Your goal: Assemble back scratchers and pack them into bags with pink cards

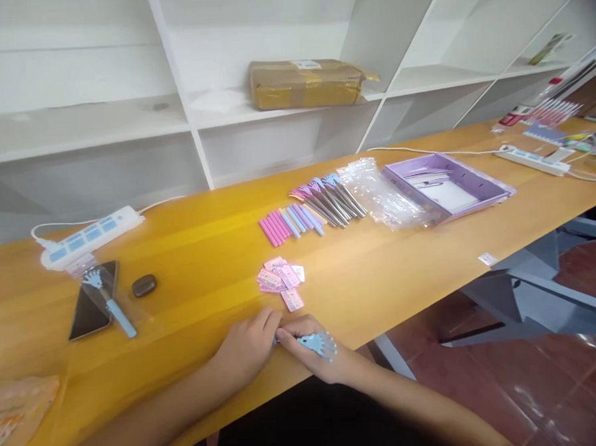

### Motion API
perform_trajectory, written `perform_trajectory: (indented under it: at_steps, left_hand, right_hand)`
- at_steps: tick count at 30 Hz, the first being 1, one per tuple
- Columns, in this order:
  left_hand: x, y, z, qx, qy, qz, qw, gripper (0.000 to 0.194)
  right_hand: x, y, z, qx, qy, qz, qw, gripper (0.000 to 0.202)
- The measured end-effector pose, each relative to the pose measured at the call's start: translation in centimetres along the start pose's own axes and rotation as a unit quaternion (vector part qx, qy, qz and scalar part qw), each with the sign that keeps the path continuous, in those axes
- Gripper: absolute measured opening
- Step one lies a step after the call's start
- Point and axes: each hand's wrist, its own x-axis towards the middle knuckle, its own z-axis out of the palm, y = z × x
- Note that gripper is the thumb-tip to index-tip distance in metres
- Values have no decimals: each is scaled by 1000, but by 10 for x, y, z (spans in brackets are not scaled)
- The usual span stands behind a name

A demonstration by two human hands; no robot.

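Note:
My right hand [305, 362] is closed round a back scratcher [319, 345], whose light blue hand-shaped head sticks out over the thumb side. My left hand [250, 345], also closed, meets it at the table's front edge. The fingers of the left wrap the same back scratcher's other end, which is mostly hidden. Just beyond both hands lies a loose pile of pink printed cards [281, 277]. Farther back are pink, blue, purple and orange handle tubes [291, 223] in a row. Beside them, metal-rod scratchers [331, 198] with pink, purple and blue hand-shaped heads lie bunched together.
Clear plastic sleeves [381, 195] lie against a purple open box [501, 191]. To the left, a bagged blue back scratcher [113, 309] rests over a phone [85, 314], near a dark case [144, 285] and a power strip [93, 237]. A taped carton [305, 86] sits on the shelf.

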Motion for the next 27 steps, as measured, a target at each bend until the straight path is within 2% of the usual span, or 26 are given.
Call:
perform_trajectory:
  at_steps: [2, 5, 8, 11, 20, 27]
  left_hand:
    - [0, -4, 0, 41, 19, 7, 999, 16]
    - [4, -13, 0, 85, 85, 82, 989, 21]
    - [9, -19, 0, 114, 153, 153, 969, 28]
    - [12, -18, -1, 122, 197, 161, 959, 30]
    - [7, -12, -9, 106, 202, 165, 960, 38]
    - [15, -23, -9, 113, 218, 187, 951, 40]
  right_hand:
    - [-1, -1, 7, -23, -14, -7, 1000, 48]
    - [1, -2, 15, -51, -5, -35, 998, 45]
    - [5, 1, 19, -28, 4, -49, 998, 45]
    - [8, 4, 19, -5, 10, -45, 999, 48]
    - [9, 8, 13, -86, -29, -70, 993, 47]
    - [10, 2, 15, -79, -4, -62, 995, 42]
